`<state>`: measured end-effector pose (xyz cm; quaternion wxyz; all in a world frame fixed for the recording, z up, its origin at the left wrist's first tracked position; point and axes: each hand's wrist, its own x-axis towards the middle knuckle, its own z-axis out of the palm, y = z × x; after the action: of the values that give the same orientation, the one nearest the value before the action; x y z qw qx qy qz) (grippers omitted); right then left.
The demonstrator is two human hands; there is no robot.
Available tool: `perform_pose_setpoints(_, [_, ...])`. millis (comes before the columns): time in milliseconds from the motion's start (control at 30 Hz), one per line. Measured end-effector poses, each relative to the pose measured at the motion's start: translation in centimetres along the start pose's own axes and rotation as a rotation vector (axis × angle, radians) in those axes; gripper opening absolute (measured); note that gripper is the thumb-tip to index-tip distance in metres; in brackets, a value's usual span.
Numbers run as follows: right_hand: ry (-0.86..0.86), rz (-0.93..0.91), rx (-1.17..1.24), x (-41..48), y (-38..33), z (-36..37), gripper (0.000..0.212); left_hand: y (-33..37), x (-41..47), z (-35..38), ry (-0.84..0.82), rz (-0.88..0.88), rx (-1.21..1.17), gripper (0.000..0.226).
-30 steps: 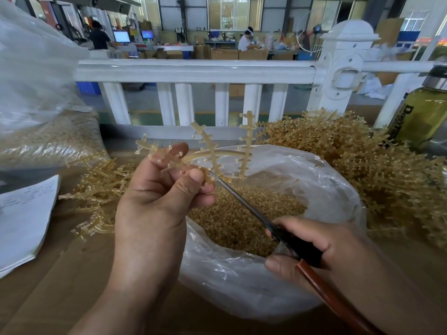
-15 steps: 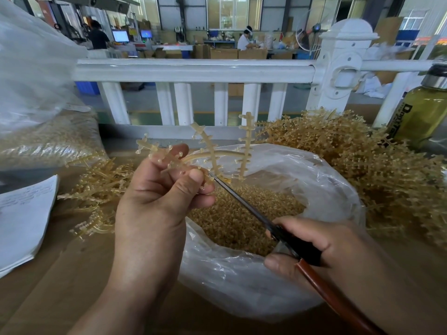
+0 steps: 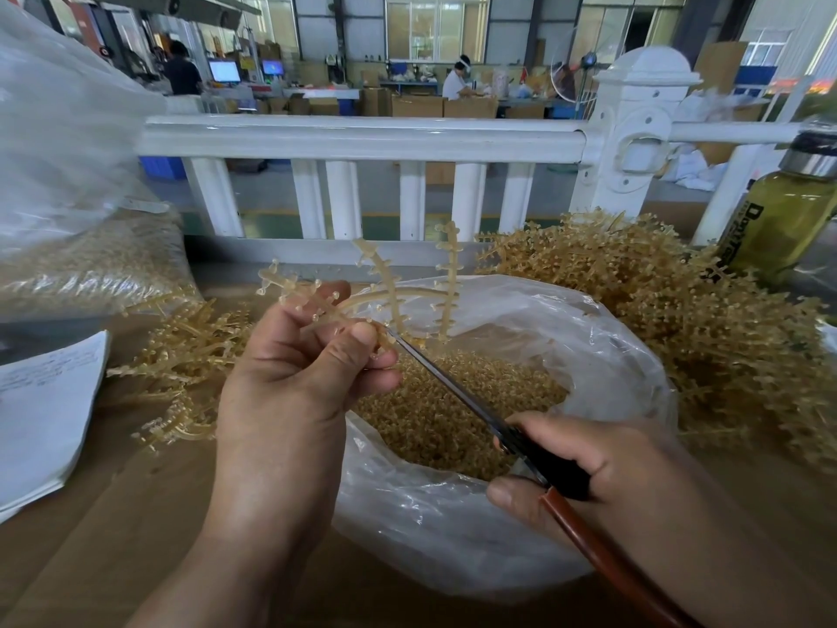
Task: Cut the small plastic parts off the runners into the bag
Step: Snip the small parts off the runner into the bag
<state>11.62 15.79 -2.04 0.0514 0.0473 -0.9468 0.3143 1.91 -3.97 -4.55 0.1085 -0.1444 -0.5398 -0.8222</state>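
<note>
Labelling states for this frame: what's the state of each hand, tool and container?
left hand: pinches the runner over the bag.
right hand: grips the scissors by the handle.
scissors: blades look together, tip at the runner beside the left thumb.
runner: held up, small parts on its branches.
bag: open, partly filled with cut parts.
bottle: capped.

The open bag [image 3: 453, 528] sits between the left runner heap [image 3: 190, 351] and the right runner heap [image 3: 679, 310]; the white railing [image 3: 362, 138] blocks behind.
</note>
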Motion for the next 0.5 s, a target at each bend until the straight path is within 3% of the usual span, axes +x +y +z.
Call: perform_pose_setpoints(500, [0.001,0.05,0.012,0.3,1.2,0.3,0.058,0.1,0.3,0.0,0.003,-0.066,-0.054,0.017])
